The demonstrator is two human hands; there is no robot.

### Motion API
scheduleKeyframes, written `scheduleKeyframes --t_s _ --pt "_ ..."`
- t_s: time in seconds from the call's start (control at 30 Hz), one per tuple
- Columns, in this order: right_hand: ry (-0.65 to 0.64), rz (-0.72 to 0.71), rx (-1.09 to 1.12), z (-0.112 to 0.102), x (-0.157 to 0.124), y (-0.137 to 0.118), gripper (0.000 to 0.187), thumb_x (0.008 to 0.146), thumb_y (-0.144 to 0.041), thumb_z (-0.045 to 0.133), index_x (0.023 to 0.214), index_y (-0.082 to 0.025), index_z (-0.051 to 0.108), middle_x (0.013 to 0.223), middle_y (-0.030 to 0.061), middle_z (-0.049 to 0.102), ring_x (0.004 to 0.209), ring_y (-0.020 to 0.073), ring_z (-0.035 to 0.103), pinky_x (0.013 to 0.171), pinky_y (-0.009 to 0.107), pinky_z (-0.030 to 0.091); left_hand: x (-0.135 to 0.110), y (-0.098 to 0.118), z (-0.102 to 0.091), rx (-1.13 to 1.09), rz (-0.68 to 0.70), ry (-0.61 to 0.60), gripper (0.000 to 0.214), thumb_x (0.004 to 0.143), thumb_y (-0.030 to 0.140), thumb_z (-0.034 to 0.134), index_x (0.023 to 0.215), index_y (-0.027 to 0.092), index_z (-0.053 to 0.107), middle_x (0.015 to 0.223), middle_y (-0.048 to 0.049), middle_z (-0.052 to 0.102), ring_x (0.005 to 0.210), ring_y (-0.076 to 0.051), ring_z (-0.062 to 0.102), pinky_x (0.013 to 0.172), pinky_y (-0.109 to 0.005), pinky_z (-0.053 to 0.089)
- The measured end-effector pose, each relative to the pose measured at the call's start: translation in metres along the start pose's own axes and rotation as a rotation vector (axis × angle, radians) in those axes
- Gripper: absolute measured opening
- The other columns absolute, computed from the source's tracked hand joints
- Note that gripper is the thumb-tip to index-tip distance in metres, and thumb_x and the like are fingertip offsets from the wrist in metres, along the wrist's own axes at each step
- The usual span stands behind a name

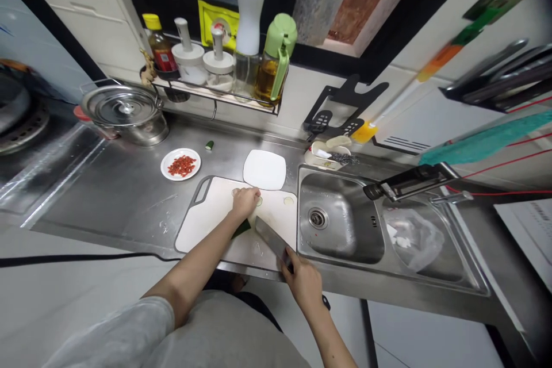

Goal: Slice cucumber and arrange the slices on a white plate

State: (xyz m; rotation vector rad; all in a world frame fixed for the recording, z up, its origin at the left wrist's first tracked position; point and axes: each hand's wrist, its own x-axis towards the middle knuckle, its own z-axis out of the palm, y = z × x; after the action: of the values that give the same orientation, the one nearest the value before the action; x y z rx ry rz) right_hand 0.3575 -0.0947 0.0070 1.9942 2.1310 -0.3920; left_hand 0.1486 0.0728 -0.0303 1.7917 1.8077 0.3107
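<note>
My right hand (303, 282) grips a kitchen knife (272, 238) by its dark handle, with the broad blade slanting up and left over the white cutting board (194, 230). My left hand (246, 201) is at the board's upper middle, fingers curled together; what they hold, if anything, is hidden. Beside those fingers lies a pale cucumber slice (259, 202). A dark green cucumber piece (242, 228) rests below the left wrist, partly covered by the forearm. Another pale slice (288, 200) sits near the board's right edge.
Behind the board stands a white square plate (264, 169). To the left are a plate of chopped red pieces (181, 165), a cucumber end (209, 145) and a lidded steel pot (129, 112). A steel sink (345, 218) adjoins on the right. Seasoning jars fill a wall rack (215, 92).
</note>
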Motion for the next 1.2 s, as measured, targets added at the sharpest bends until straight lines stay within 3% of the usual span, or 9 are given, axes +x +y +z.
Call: scheduleKeyframes --t_s 0.3,0.5,0.63,0.77,0.97,1.2 --pt "-0.045 0.039 0.062 0.003 0.000 0.002 0.041 0.092 -0.039 0.046 0.129 -0.024 0.057 0.098 0.0062 0.073 0.087 0.0202 0.068 0.073 0.026 0.043 0.005 -0.007 0.010 0.123 0.046 0.060 0.016 0.086 0.022 0.051 0.089 0.021 0.066 0.100 -0.0073 0.067 0.100 -0.024 0.053 0.086 -0.039 0.031" --pt "-0.070 0.071 0.095 0.002 -0.001 0.002 0.038 0.095 -0.033 0.040 0.128 -0.025 0.057 0.095 0.0067 0.073 0.085 0.0200 0.069 0.070 0.026 0.042 0.000 -0.013 0.004 0.043 0.029 0.111 0.019 0.086 0.031 0.053 0.086 0.023 0.070 0.100 -0.0076 0.066 0.103 -0.025 0.053 0.088 -0.039 0.036" --pt "-0.119 0.141 0.137 0.000 0.003 -0.003 0.040 0.099 -0.034 0.031 0.126 -0.023 0.057 0.092 0.0082 0.073 0.084 0.0206 0.069 0.068 0.026 0.041 -0.025 -0.028 -0.003 -0.185 -0.009 0.259 0.021 0.088 0.031 0.050 0.094 0.023 0.069 0.095 -0.0043 0.065 0.089 -0.019 0.058 0.083 -0.033 0.044" --pt "-0.152 0.167 0.168 -0.002 0.010 -0.007 0.040 0.099 -0.035 0.031 0.126 -0.019 0.055 0.094 0.0104 0.073 0.087 0.0216 0.068 0.070 0.027 0.040 -0.065 -0.044 -0.006 -0.276 0.108 0.339 0.021 0.090 0.031 0.050 0.096 0.023 0.068 0.093 -0.0033 0.065 0.081 -0.015 0.059 0.078 -0.029 0.048" --pt "-0.173 0.121 0.174 -0.011 0.018 -0.018 0.037 0.098 -0.034 0.030 0.123 -0.018 0.053 0.096 0.0099 0.072 0.087 0.0205 0.066 0.070 0.027 0.037 -0.100 -0.057 -0.006 -0.115 0.339 0.239 0.024 0.092 0.030 0.049 0.102 0.024 0.069 0.098 -0.0052 0.066 0.094 -0.017 0.060 0.086 -0.033 0.048" --pt "-0.281 0.012 0.154 -0.035 0.022 -0.048 0.033 0.099 -0.032 0.029 0.119 -0.018 0.051 0.093 0.0099 0.070 0.089 0.0203 0.065 0.067 0.025 0.035 -0.104 -0.067 0.003 0.013 0.362 0.145 0.028 0.093 0.033 0.047 0.105 0.026 0.071 0.104 -0.0056 0.067 0.098 -0.018 0.060 0.088 -0.031 0.049"
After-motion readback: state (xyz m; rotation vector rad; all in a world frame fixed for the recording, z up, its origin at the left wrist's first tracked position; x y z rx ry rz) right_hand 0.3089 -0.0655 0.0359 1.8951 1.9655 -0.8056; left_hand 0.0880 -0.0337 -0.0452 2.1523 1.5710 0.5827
